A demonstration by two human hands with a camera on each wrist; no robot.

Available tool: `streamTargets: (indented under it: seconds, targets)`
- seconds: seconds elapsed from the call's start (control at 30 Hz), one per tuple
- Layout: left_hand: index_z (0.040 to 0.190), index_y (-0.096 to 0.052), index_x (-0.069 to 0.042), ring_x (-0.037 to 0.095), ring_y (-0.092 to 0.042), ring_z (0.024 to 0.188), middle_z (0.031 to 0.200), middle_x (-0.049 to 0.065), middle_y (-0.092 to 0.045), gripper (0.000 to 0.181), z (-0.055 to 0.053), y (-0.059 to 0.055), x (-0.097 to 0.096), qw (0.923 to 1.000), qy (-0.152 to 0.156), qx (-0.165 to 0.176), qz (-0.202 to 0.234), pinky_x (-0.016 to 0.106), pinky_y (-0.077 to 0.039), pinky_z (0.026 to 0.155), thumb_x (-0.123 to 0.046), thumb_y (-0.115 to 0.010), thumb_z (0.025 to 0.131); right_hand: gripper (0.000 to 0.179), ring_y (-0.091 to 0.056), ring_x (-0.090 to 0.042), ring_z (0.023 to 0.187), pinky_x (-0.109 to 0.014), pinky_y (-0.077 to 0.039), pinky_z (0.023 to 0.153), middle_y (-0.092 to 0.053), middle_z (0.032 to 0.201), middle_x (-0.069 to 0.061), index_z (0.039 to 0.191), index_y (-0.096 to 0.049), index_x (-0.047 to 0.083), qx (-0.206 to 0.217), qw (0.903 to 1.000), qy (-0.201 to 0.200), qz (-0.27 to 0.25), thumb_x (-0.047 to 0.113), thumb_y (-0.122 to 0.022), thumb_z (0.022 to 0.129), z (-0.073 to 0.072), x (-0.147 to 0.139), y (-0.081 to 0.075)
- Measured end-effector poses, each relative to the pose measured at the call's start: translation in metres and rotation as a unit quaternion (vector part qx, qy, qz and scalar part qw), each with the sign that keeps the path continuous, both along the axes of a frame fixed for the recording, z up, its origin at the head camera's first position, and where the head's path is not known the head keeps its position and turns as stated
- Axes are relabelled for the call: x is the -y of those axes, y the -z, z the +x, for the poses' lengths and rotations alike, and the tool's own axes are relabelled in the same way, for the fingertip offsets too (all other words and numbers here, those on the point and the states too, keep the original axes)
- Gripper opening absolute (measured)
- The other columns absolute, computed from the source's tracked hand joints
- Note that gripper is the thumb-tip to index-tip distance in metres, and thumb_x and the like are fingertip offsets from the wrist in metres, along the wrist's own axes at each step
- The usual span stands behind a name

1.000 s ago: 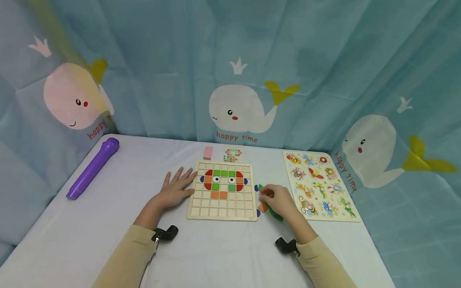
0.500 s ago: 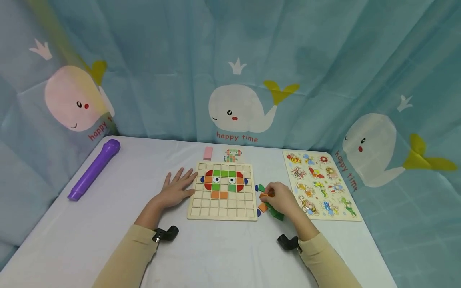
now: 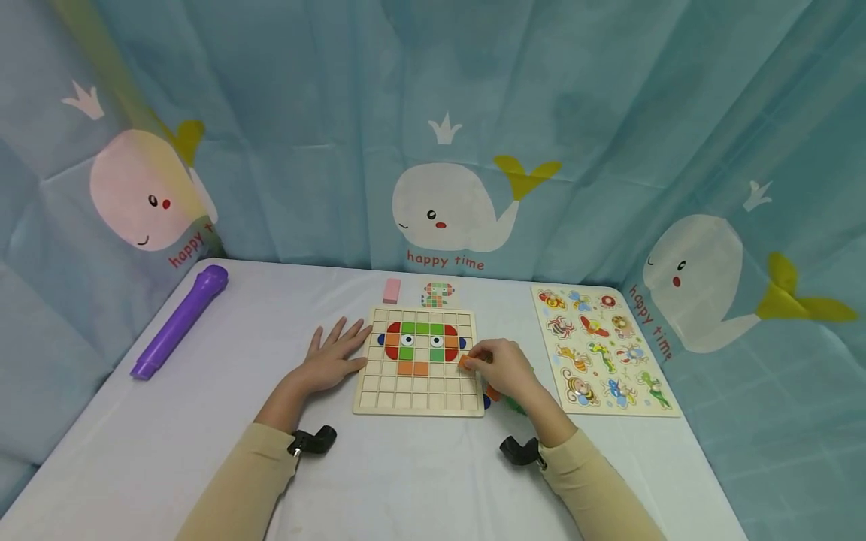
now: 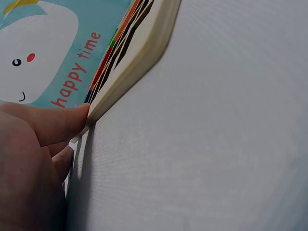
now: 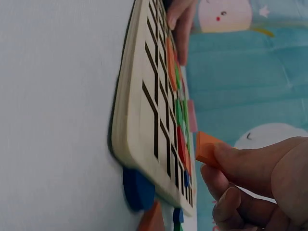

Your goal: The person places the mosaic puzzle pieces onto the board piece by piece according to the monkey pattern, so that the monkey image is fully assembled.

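A wooden grid board (image 3: 419, 402) lies on the white table, with red, green, orange and blue pieces and two eye pieces set in its upper cells. My right hand (image 3: 504, 368) pinches an orange square block (image 5: 206, 148) between thumb and fingers, above the board's right edge. The left hand (image 3: 331, 361) lies with fingers spread on the table, its thumb (image 4: 72, 122) touching the board's left edge. Beside the board's right side are loose pieces, among them a blue one (image 5: 138, 190), an orange one (image 5: 153, 219) and a green one (image 3: 516, 406), partly hidden by the right hand.
Behind the board lie a pink block (image 3: 392, 291) and a small pattern card (image 3: 437, 294). An insect picture board (image 3: 605, 349) is at the right. On the left lies a purple microphone-shaped object (image 3: 179, 323). A whale-print curtain (image 3: 304, 150) hangs behind the table.
My right hand has picked an orange block from the loose pieces and moved left with it to the board's right edge. The left hand stays in place.
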State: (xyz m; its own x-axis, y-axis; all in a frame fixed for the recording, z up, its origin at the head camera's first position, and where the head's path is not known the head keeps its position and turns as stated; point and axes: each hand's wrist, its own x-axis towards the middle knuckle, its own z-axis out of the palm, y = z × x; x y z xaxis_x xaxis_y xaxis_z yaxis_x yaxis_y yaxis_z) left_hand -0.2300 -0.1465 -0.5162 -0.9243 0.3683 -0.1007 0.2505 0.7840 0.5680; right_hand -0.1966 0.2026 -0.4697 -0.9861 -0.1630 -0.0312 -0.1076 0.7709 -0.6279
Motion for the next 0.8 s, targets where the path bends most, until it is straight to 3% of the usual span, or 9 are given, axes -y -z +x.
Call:
streamTargets:
  seconds: [0.3, 0.57, 0.8]
  targets:
    - [0.161, -0.029, -0.018, 0.038, 0.004, 0.157, 0.17, 0.009, -0.017, 0.068, -0.001, 0.003, 0.001, 1.0, -0.002, -0.001, -0.006, 0.064, 0.016, 0.12, -0.035, -0.057, 0.1, 0.01, -0.059, -0.011, 0.071, -0.026, -0.051, 0.064, -0.067, 0.08, 0.007, 0.092, -0.072, 0.016, 0.002, 0.9992, -0.02, -0.033, 0.024, -0.078, 0.09, 0.003, 0.023, 0.005]
    - [0.16, -0.03, -0.018, 0.038, 0.004, 0.157, 0.17, 0.009, -0.017, 0.068, -0.001, 0.005, -0.001, 1.0, 0.0, -0.001, -0.001, 0.064, 0.016, 0.12, -0.035, -0.057, 0.1, 0.007, -0.06, -0.008, 0.072, -0.024, -0.052, 0.065, -0.067, 0.081, 0.009, 0.091, -0.071, 0.019, 0.014, 0.9976, -0.061, -0.029, 0.024, -0.076, 0.092, 0.01, 0.042, 0.008]
    - [0.161, -0.029, -0.018, 0.038, 0.003, 0.157, 0.17, 0.01, -0.017, 0.069, -0.002, 0.004, 0.001, 1.0, 0.0, -0.003, -0.004, 0.064, 0.015, 0.12, -0.035, -0.058, 0.1, 0.005, -0.059, -0.008, 0.074, -0.023, -0.051, 0.066, -0.065, 0.082, 0.012, 0.091, -0.072, 0.02, 0.007, 0.9958, -0.091, -0.011, 0.025, -0.073, 0.095, 0.007, 0.058, 0.012]
